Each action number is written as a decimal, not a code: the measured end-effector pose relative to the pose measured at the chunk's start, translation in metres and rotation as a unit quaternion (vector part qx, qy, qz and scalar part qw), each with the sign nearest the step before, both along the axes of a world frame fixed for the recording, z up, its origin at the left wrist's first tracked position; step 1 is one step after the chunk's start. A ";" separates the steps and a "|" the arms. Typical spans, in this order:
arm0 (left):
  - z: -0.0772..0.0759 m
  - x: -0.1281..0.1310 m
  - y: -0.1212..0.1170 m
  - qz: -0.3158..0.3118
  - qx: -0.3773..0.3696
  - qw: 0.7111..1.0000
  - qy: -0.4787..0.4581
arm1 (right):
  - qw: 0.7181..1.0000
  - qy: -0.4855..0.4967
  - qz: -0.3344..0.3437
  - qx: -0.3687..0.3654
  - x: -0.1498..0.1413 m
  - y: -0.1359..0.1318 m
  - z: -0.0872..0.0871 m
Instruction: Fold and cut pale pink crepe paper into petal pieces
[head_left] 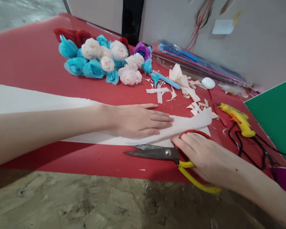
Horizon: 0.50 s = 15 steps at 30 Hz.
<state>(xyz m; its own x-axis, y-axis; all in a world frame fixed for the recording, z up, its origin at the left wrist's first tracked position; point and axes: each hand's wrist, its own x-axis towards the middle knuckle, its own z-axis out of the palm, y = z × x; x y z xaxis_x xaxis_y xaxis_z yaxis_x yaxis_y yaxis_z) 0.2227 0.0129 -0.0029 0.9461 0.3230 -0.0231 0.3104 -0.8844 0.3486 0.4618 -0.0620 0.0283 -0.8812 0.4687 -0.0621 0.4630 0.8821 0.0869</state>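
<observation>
A long strip of white paper (85,137) lies across the red tabletop, its right end folded or rolled over on itself. My left hand (138,121) rests flat on the strip, palm down with fingers stretched to the right. My right hand (195,152) grips a pair of scissors (157,153) with one red and one yellow handle. The blades point left, slightly parted, along the paper's near edge; the upper blade tip is close to or just under that edge. The fingers of my right hand partly hide the handles.
Blue, pale pink, purple and red paper flowers (92,68) are grouped at the back. Pink paper scraps (195,108), a light blue stick (169,81) and a white egg-shaped object (208,83) lie to the right. A yellow glue gun (238,119) with black cord lies by a green board (276,117).
</observation>
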 end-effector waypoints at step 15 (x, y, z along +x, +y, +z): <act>0.007 0.028 0.002 -0.005 0.003 1.000 -0.017 | 0.998 -0.008 -0.056 0.004 0.026 -0.013 0.001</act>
<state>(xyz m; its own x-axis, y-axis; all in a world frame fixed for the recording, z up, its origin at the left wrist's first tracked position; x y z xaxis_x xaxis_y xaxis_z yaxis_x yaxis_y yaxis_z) 0.2508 0.0151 0.0046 0.9496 0.3131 0.0113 0.2891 -0.8895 0.3539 0.4878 -0.0746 0.0289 -0.8222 0.5646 -0.0718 0.5570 0.8241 0.1029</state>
